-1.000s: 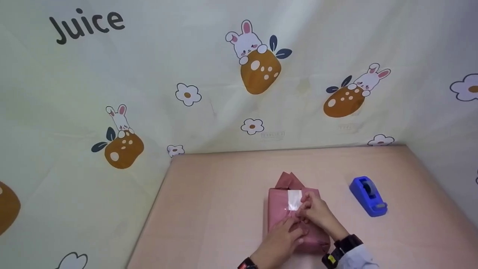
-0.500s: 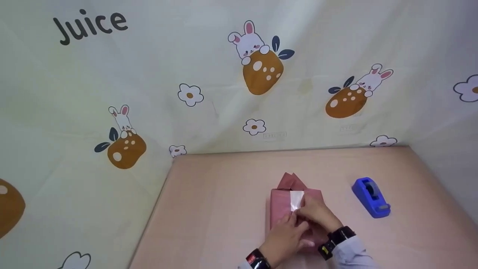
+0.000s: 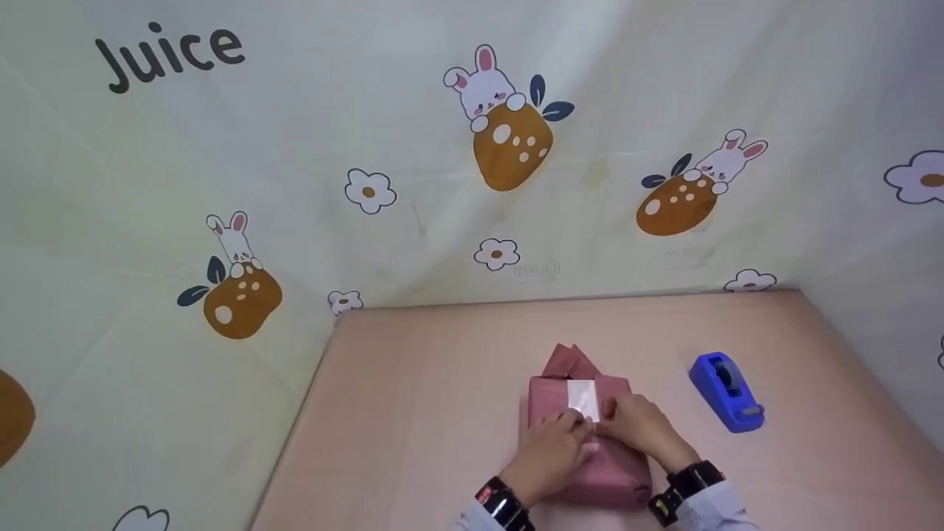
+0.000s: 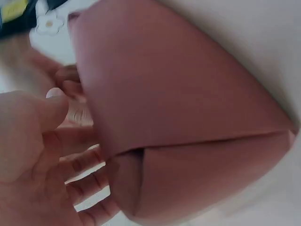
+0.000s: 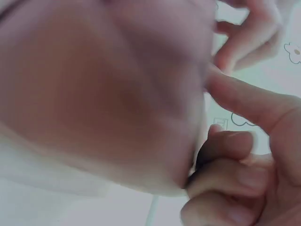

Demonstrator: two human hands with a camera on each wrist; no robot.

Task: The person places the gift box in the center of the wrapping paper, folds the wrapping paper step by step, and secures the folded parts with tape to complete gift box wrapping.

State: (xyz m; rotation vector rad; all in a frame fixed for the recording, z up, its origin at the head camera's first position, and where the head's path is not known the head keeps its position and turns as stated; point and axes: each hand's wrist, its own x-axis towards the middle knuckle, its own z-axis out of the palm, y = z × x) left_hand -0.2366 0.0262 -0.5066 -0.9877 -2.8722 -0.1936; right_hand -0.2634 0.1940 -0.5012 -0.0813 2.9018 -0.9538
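A package wrapped in dusty pink paper [image 3: 616, 472] lies on the table, a glossy white patch [image 3: 582, 398] on its upper face. My left hand [image 3: 549, 453] rests on its left side; in the left wrist view, the fingers [image 4: 84, 162] reach fairly straight along the package's edge. At the right of the white patch is my right hand [image 3: 641, 428]. The right wrist view, partly blurred, has its thumb [image 5: 249, 96] touching the paper, the other fingers curled, with a gap between thumb and fingers. Some fingertips are hidden in the head view.
A blue tape dispenser [image 3: 726, 391] stands on the table [image 3: 413, 413] to the right of the package. A folded paper flap [image 3: 568, 361] sticks up at the package's far end. Patterned cloth walls [image 3: 413, 110] rise behind and at both sides.
My right hand has drawn slightly back and right from the white patch, uncovering more of it. My left hand has shifted a little on the package. The dispenser stays in place.
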